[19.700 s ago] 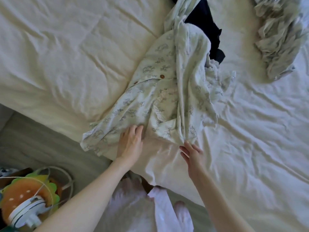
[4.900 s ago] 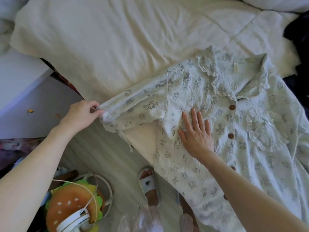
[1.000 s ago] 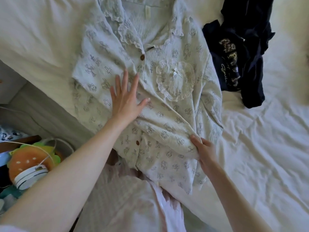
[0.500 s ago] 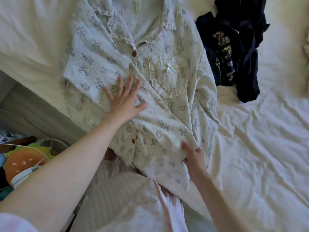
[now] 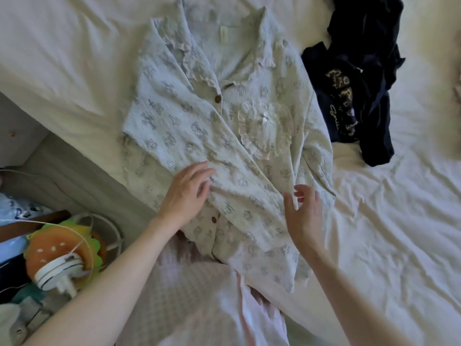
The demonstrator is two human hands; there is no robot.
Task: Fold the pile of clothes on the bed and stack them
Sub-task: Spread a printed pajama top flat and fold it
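A pale green printed pyjama shirt (image 5: pixel 224 136) with brown buttons and a lace pocket lies face up on the white bed (image 5: pixel 389 233), both sleeves folded in over its front. Its hem hangs over the bed's near edge. My left hand (image 5: pixel 187 193) rests flat on the shirt's lower left front, fingers loosely spread. Just above the shirt's right side hovers my right hand (image 5: pixel 303 213), fingers relaxed and holding nothing. A crumpled dark navy garment (image 5: pixel 354 96) with a printed logo lies on the bed to the right of the shirt.
Left of the bed, on the floor, sit a burger-shaped cushion (image 5: pixel 59 248) with a white device and cord on it, and other clutter. A cream duvet (image 5: pixel 62 58) covers the bed's far left. My pink-clothed legs (image 5: pixel 199 295) press against the bed edge.
My right hand has let go of the shirt's right edge, now folded inward, and lifted off it. My left hand slid down the shirt front toward me.
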